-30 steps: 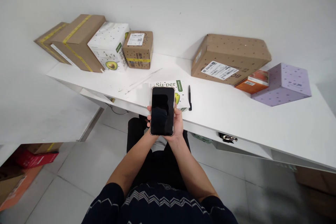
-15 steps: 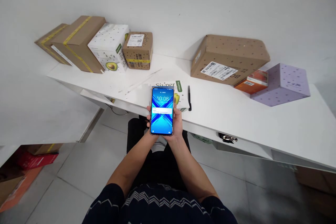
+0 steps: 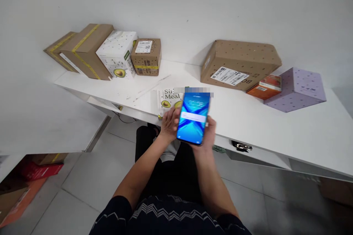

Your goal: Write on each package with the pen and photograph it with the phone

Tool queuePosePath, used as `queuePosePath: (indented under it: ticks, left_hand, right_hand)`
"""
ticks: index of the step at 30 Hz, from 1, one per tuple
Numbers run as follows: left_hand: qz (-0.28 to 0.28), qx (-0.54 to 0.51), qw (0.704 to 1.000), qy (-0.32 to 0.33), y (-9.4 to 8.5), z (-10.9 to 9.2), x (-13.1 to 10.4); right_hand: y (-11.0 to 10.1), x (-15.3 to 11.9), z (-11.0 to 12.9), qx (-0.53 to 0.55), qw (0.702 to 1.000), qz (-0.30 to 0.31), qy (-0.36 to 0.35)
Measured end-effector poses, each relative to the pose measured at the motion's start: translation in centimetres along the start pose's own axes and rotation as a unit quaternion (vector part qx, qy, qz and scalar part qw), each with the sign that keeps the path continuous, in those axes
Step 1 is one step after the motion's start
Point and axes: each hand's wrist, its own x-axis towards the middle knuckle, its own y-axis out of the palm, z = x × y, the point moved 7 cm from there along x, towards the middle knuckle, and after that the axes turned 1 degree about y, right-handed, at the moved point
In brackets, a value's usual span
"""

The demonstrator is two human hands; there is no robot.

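A phone with a lit blue screen is held above the front edge of the white desk. My right hand grips it from below and along its right side. Beside its lower left edge is my left hand, its fingers together and partly bent; whether they still touch the phone is unclear. Behind the phone and left hand lies a white box with avocado pictures, partly covered by them.
Brown cartons, a white avocado box and a small brown box stand at the back left. At the right are a large brown carton, an orange box and a lilac box.
The phone has moved right and tilted slightly with my right hand. My left hand has come off its back to its left side, and more of the white box shows.
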Motion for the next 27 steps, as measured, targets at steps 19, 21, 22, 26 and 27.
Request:
queuePosePath:
  ticks: [19,21,22,26,27]
  left_hand:
    - [-0.189,0.1,0.965,0.154,-4.8,-2.9,-1.2]
    - [-0.252,0.068,0.963,0.065,-7.1,-0.8,-1.9]
    - [-0.265,0.039,0.963,0.001,-7.9,0.8,-2.1]
    - [-0.172,-0.179,0.929,-0.274,-7.2,7.1,-3.0]
    - [-0.138,-0.23,0.909,-0.318,-6.5,7.9,-3.1]
  right_hand:
    - [-15.9,-0.6,10.4,-0.818,0.431,-0.348,-0.153]
    - [-16.4,-0.2,10.3,-0.818,0.44,-0.343,-0.139]
    - [-16.7,0.0,10.3,-0.817,0.446,-0.34,-0.133]
    - [-16.4,-0.1,10.6,-0.805,0.47,-0.332,-0.145]
    - [-15.7,-0.3,10.7,-0.795,0.483,-0.327,-0.166]
